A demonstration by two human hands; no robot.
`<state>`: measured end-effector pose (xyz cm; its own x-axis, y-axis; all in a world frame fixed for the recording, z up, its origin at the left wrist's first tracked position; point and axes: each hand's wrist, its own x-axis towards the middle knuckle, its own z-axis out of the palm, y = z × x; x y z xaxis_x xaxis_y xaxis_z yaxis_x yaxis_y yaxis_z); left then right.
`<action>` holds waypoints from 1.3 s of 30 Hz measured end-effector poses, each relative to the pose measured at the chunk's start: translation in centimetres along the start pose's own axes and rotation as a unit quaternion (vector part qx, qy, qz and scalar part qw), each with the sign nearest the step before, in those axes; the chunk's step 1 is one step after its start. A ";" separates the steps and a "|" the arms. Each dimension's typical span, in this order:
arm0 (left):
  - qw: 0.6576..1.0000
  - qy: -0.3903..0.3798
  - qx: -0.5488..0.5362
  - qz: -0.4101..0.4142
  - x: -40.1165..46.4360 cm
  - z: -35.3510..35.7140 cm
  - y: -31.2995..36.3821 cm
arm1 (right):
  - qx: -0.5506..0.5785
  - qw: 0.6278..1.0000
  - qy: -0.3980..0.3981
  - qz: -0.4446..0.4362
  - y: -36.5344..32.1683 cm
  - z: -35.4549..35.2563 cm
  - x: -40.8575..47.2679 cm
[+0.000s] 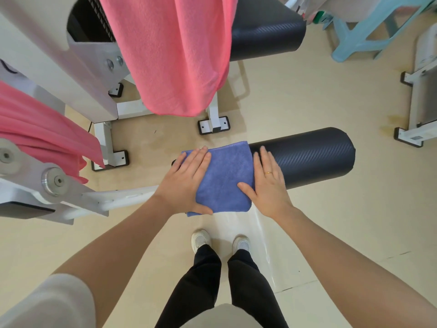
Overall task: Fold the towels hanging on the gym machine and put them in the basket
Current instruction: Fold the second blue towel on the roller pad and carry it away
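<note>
A folded blue towel lies over the left end of a black foam roller pad of the gym machine. My left hand rests flat on the towel's left part, fingers spread. My right hand lies flat along the towel's right edge, thumb on the cloth and fingers on the pad. A large pink towel hangs from the machine above. Another pink towel drapes over a machine arm at the left. No basket is in view.
The white machine frame and its feet stand at the left and centre. A second black pad sits behind the pink towel. A light blue plastic stool and another white machine base stand at the right. My feet are on the beige floor below.
</note>
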<state>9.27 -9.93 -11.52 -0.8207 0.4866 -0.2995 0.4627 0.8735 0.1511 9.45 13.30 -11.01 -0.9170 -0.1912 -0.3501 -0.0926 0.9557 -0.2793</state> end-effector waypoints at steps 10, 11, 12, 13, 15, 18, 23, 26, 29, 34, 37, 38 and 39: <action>0.988 -0.102 -0.030 -0.112 -0.5 -2.8 2.3 | 0.532 0.806 -0.093 0.242 -4.8 -3.6 -0.2; 0.986 -0.116 -0.054 -0.109 -0.5 -3.2 2.2 | 0.537 0.804 -0.102 0.234 -4.8 -3.9 -0.3; 0.982 -0.130 -0.089 -0.106 -0.4 -3.6 1.9 | 0.545 0.799 -0.110 0.229 -4.6 -4.3 -0.4; 0.978 -0.138 -0.120 -0.101 -0.3 -4.3 1.7 | 0.559 0.788 -0.125 0.226 -4.4 -4.9 -0.5; 0.974 -0.114 -0.170 -0.094 0.4 -5.9 1.7 | 0.593 0.762 -0.162 0.204 -3.1 -6.9 -0.6; 0.946 -0.023 -0.292 -0.135 2.5 -8.7 4.1 | 0.672 0.697 -0.175 0.179 0.1 -10.6 -0.6; 0.750 -0.014 -0.609 -0.257 9.2 -12.8 12.4 | 0.775 0.593 -0.139 0.168 8.1 -15.8 -1.0; 0.612 -0.051 -0.737 -0.281 15.1 -13.9 17.1 | 0.783 0.587 -0.117 0.167 14.6 -19.0 -0.6; 0.533 -0.049 -0.809 -0.242 21.5 -15.6 22.9 | 0.786 0.587 -0.091 0.171 22.5 -22.8 -0.1; 0.459 -0.110 -0.856 -0.212 32.0 -18.8 32.8 | 0.777 0.597 -0.082 0.180 36.0 -28.5 0.1; 0.462 -0.120 -0.857 -0.193 36.9 -20.5 37.5 | 0.768 0.608 -0.055 0.194 42.1 -31.6 0.1; 0.459 -0.112 -0.861 -0.186 38.1 -21.0 38.8 | 0.764 0.612 -0.044 0.202 43.8 -32.5 0.3; 0.455 -0.101 -0.867 -0.178 39.4 -21.4 39.9 | 0.760 0.614 -0.037 0.210 45.3 -33.3 0.5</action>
<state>-11.84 44.40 2.88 -0.6118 0.4521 -0.6491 -0.7904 -0.3188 0.5230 -8.15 63.99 5.94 -0.7110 -0.0621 -0.7005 0.6665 -0.3774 -0.6430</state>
